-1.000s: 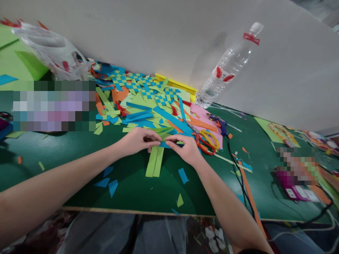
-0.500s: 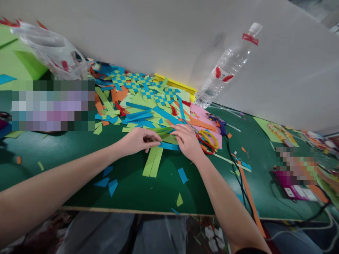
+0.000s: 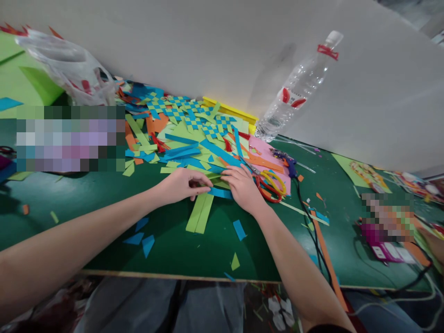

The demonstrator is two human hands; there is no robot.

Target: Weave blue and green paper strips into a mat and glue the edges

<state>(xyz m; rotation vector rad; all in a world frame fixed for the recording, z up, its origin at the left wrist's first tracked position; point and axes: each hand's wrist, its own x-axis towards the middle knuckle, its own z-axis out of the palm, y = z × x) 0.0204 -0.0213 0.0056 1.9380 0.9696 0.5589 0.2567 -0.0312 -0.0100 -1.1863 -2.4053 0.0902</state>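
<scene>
Left hand [image 3: 187,185]: narrow grip, thumb and fingertip pinching a blue strip [image 3: 221,192] by its left end, where it meets the green strips [image 3: 200,213]. Right hand [image 3: 245,189]: fingers loosely spread over the blue's right end; cannot tell whether this grip holds it. Position: mid-counter [image 3: 166,249], green tails toward the front edge.

Progress (judged): early. Blue lies across two greens set side by side; no checkering visible on this piece (the left hand hides the join), so most interlacing appears outstanding. Several checkered weaves [image 3: 194,115], finished-looking, lie heaped toward the rear edge.

Materials: strips flat, matt, straight-sided paper; blue bowed slightly. Scissors [image 3: 275,173], metal blades and plastic loops, just beside the right hand. Angular blue scraps [image 3: 148,246] nearer the front edge. Along the rear edge: clear ribbed bottle [image 3: 293,97]; thin crumpled bag [image 3: 69,62] further left.
</scene>
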